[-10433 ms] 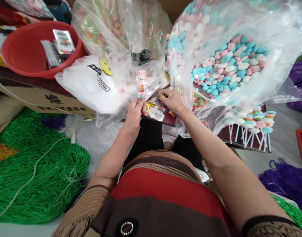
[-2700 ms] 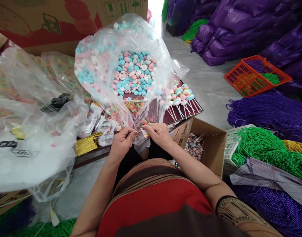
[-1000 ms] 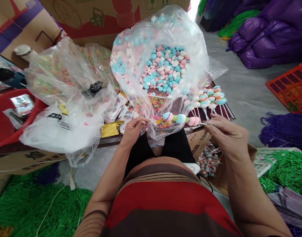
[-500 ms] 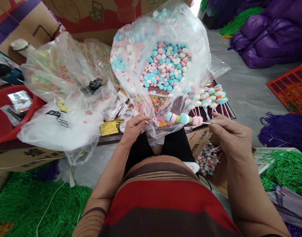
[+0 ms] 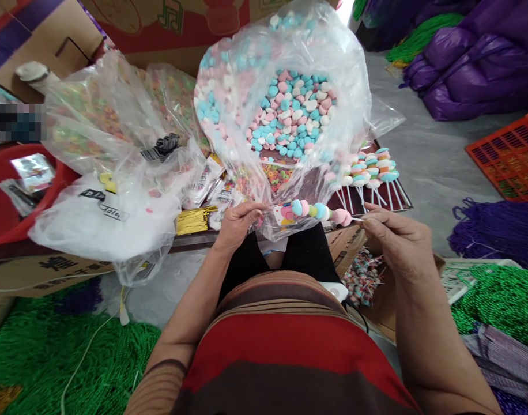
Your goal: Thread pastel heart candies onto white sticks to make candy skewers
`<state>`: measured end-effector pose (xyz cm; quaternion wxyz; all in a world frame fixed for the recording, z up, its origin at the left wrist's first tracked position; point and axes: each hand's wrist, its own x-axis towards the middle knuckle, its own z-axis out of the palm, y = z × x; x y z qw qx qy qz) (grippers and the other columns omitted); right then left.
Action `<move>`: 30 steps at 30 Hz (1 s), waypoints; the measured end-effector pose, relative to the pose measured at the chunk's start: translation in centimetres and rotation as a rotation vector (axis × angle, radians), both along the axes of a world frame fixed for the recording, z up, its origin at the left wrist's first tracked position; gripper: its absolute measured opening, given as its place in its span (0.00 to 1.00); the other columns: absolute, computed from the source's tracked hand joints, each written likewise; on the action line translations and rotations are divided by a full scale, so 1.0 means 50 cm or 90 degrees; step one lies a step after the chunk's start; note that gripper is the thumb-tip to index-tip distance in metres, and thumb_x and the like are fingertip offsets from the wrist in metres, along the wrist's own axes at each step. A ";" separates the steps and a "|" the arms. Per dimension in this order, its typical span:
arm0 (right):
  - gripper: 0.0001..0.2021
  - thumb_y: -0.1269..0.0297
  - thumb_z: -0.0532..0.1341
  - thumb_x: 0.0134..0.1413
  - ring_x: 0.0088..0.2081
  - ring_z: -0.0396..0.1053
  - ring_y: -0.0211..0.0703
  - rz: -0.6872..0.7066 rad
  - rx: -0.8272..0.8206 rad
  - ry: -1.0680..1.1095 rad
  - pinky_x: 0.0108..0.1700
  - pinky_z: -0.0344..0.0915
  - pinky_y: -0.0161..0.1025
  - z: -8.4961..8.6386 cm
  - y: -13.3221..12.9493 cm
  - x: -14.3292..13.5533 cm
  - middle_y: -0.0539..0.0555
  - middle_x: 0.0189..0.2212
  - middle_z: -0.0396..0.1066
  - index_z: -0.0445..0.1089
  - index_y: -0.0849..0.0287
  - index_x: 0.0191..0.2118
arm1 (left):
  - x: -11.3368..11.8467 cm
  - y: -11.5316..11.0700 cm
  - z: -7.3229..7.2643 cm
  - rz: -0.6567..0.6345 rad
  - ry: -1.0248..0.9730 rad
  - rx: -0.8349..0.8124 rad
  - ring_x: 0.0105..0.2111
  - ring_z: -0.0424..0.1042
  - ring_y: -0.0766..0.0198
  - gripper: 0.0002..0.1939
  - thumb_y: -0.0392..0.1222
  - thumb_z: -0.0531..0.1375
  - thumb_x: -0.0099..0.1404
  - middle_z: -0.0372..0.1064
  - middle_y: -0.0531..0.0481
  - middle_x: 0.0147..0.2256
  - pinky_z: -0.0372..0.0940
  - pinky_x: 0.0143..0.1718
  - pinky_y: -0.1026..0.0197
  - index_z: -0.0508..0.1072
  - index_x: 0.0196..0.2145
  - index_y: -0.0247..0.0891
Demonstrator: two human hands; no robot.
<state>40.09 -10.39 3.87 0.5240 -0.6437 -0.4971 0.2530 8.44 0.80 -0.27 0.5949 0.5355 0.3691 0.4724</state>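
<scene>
My right hand (image 5: 396, 239) pinches the white stick of a candy skewer (image 5: 318, 211) strung with pink, blue and green sweets, held level in front of me. My left hand (image 5: 238, 219) holds a small clear printed wrapper bag (image 5: 282, 214) at the skewer's far tip, and the tip sits in the bag's mouth. Just behind them stands a big clear plastic bag of pink, blue and white heart candies (image 5: 290, 115). A row of finished skewers (image 5: 370, 173) lies on the dark board (image 5: 400, 199) to the right.
Gold twist ties (image 5: 195, 220) and flat wrapper packs (image 5: 207, 184) lie left of my hands. Further left are clear bags of ring candy (image 5: 100, 115), a white bag (image 5: 104, 225) and a red basin (image 5: 8, 202). A cardboard box of wrapped lollipops (image 5: 363, 276) sits below right. Green and purple bead strands cover the floor.
My right hand has pushed the skewer leftward, so its tip has gone further into the small bag in my left hand. Earlier both hands were working together at the small bag.
</scene>
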 end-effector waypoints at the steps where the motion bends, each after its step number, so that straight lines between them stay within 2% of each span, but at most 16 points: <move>1: 0.11 0.49 0.71 0.51 0.47 0.79 0.57 0.001 -0.007 0.005 0.66 0.64 0.64 -0.001 -0.001 0.001 0.49 0.25 0.75 0.78 0.48 0.24 | 0.002 -0.001 0.000 -0.001 -0.004 -0.006 0.26 0.67 0.70 0.17 0.57 0.72 0.57 0.76 0.50 0.30 0.63 0.26 0.66 0.85 0.33 0.41; 4: 0.14 0.47 0.72 0.49 0.50 0.78 0.58 0.011 -0.018 0.023 0.68 0.63 0.64 0.000 -0.001 0.003 0.49 0.24 0.75 0.78 0.49 0.24 | 0.005 -0.001 0.001 0.004 -0.017 -0.024 0.24 0.66 0.72 0.17 0.57 0.73 0.56 0.74 0.51 0.28 0.62 0.25 0.66 0.85 0.32 0.40; 9: 0.14 0.44 0.72 0.48 0.46 0.80 0.55 0.041 -0.012 0.064 0.68 0.64 0.62 0.006 0.000 0.002 0.48 0.23 0.75 0.79 0.48 0.25 | 0.009 -0.002 0.012 0.024 -0.046 -0.063 0.23 0.65 0.72 0.19 0.59 0.75 0.51 0.71 0.53 0.25 0.62 0.25 0.67 0.85 0.30 0.40; 14: 0.14 0.43 0.73 0.45 0.53 0.78 0.59 0.031 -0.053 0.091 0.65 0.67 0.61 0.001 0.001 0.005 0.49 0.26 0.79 0.81 0.47 0.26 | 0.017 -0.002 0.021 0.035 -0.103 -0.105 0.23 0.65 0.72 0.22 0.60 0.76 0.45 0.71 0.53 0.24 0.60 0.21 0.67 0.83 0.26 0.39; 19: 0.17 0.42 0.75 0.40 0.54 0.77 0.61 0.014 -0.079 0.124 0.63 0.67 0.62 -0.004 0.008 -0.002 0.52 0.26 0.80 0.79 0.51 0.25 | 0.022 -0.001 0.020 0.019 -0.128 -0.131 0.20 0.63 0.73 0.22 0.60 0.77 0.44 0.69 0.54 0.21 0.59 0.19 0.67 0.83 0.25 0.39; 22: 0.17 0.44 0.74 0.42 0.52 0.78 0.61 0.014 -0.085 0.137 0.60 0.69 0.61 -0.007 0.013 -0.018 0.51 0.24 0.77 0.79 0.52 0.24 | 0.023 -0.004 0.021 -0.016 -0.126 -0.134 0.19 0.63 0.72 0.23 0.62 0.76 0.45 0.68 0.54 0.19 0.60 0.20 0.66 0.83 0.26 0.38; 26: 0.15 0.47 0.74 0.45 0.48 0.79 0.58 0.019 -0.070 0.119 0.60 0.70 0.58 -0.018 0.018 -0.030 0.50 0.22 0.76 0.77 0.52 0.23 | 0.020 -0.012 0.029 -0.087 -0.105 -0.122 0.21 0.64 0.73 0.21 0.58 0.76 0.50 0.70 0.54 0.22 0.60 0.23 0.67 0.85 0.35 0.40; 30: 0.14 0.48 0.74 0.45 0.51 0.78 0.57 0.029 -0.078 0.113 0.64 0.66 0.59 -0.023 0.019 -0.030 0.49 0.25 0.77 0.78 0.52 0.23 | 0.016 -0.014 0.037 -0.057 -0.034 -0.095 0.25 0.69 0.71 0.19 0.57 0.75 0.51 0.75 0.51 0.26 0.62 0.27 0.68 0.84 0.31 0.39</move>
